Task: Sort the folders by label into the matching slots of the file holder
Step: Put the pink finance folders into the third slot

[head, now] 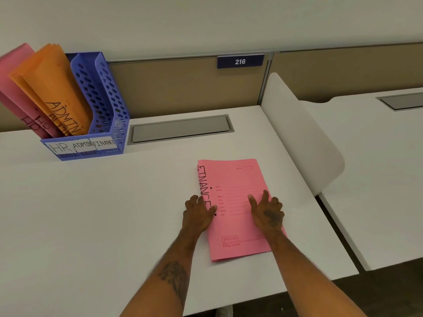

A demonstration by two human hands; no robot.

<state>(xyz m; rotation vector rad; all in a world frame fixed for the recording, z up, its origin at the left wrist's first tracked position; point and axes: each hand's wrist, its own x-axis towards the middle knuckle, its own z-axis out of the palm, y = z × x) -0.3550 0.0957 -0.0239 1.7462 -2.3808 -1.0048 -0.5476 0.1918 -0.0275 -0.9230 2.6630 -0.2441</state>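
I see a white table (pixel 114 202) running under a beige partition (pixel 171 88). At far left stands the blue holder (pixel 107 106), with pink HR folders (pixel 13 88) in its left slot and orange ADMIN folders (pixel 52 83) in the middle one. The pink FINANCE folder (pixel 235 179) lies flat right of centre. The left hand (pixel 199 213) sits at its spine, fingers loosely spread, thumb on the cover. The right hand (pixel 266 212) rests on top of it, fingers spread and relaxed. A white divider (pixel 297 133) stands at right.

Pink FINANCE folder (pixel 238 209), orange ADMIN folders (pixel 52 88), pink HR folders (pixel 13 88), perforated blue file holder (pixel 107 106), white desk (pixel 91 213).
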